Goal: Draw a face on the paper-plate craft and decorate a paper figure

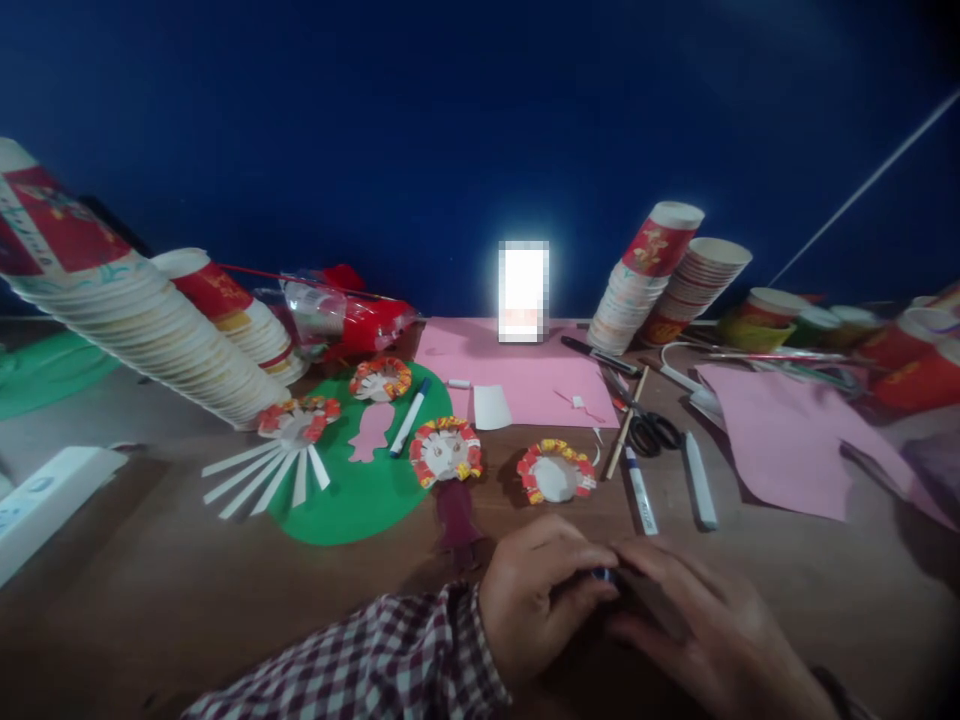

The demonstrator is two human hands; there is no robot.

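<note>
My left hand [544, 592] is closed in a pinch, thumb and fingers together around a small blue-tipped thing [604, 574]. Its kind is mostly hidden by the fingertips. My right hand [709, 615] meets it from the other side, thumb and fingers curved together, and what lies between them is too dark to make out. Just beyond the hands stands a cut paper-cup ring with a red and yellow frilled rim [556, 472]. A similar ring with a drawn face [445, 452] sits above a maroon paper cutout [457, 522].
Tall stacks of paper cups [150, 310] lean at the left, and more cup stacks [649, 275] stand back right. A green sheet [337, 515] carries a pink cutout [372, 430] and a marker [409, 418]. Scissors [654, 432], another marker [641, 492] and pink paper [780, 440] lie rightward.
</note>
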